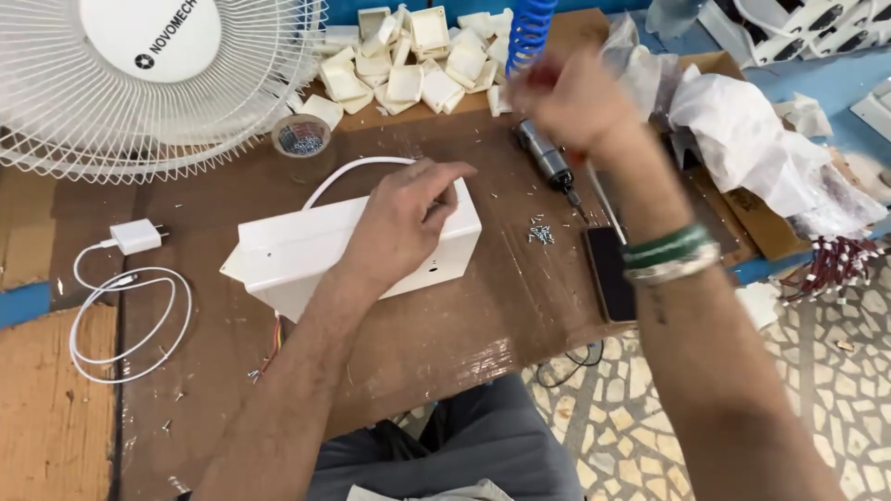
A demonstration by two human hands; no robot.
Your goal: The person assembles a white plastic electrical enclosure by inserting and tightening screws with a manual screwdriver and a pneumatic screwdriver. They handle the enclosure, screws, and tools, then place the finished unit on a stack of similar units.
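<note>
Head view is blurring the right hand (561, 93), which seems to be closing around a driver (548, 158) on a blue coiled hose (529, 32); the grip itself is hard to make out. The left hand (404, 218) is pressing flat, fingers curled, on a white box (297, 255) lying mid-table. Brown table (445, 325) is carrying screws (540, 234), a phone (610, 274), a charger (135, 237). Farther back, white parts (408, 60) and a fan (139, 83) are sitting, cut off by the frame.
</note>
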